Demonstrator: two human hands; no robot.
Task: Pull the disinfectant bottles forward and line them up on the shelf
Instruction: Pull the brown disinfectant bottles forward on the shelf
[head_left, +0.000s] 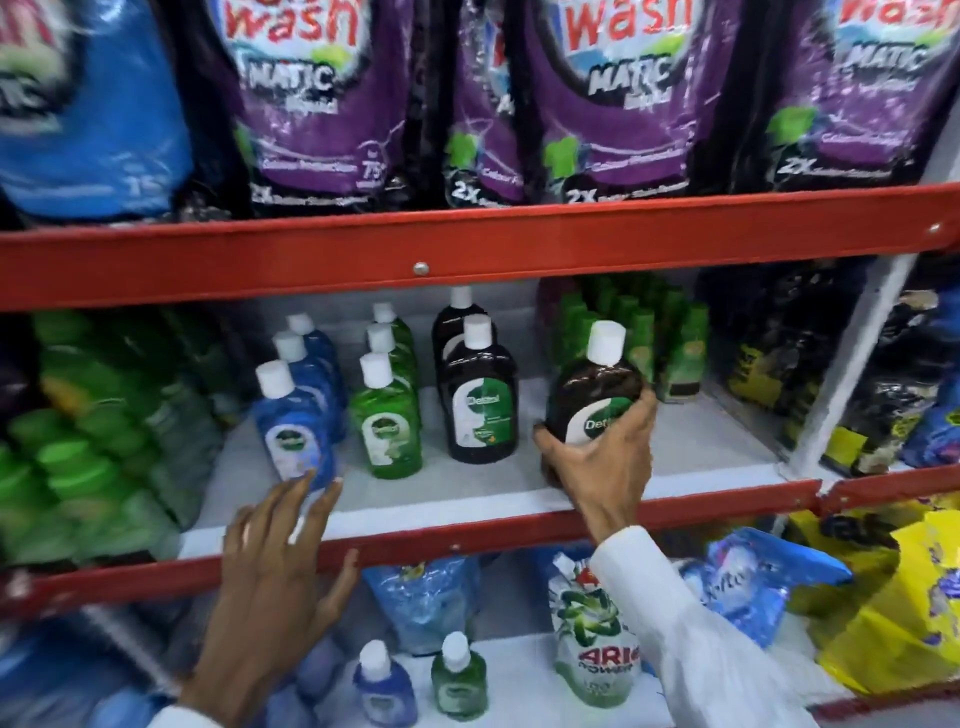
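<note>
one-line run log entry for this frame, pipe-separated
right hand: grip on brown bottle, tilted, near shelf front | left hand: open, fingertips at front blue bottle | green, second brown row: untouched

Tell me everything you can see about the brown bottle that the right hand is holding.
The brown bottle looks like dark translucent plastic, with a white screw cap and a green-and-white Dettol label, partly covered. It is tilted, cap leaning right. The right hand grips its lower body, thumb on the left, fingers across the label. It is near the middle shelf front edge, right of another brown bottle; its base is hidden.
</note>
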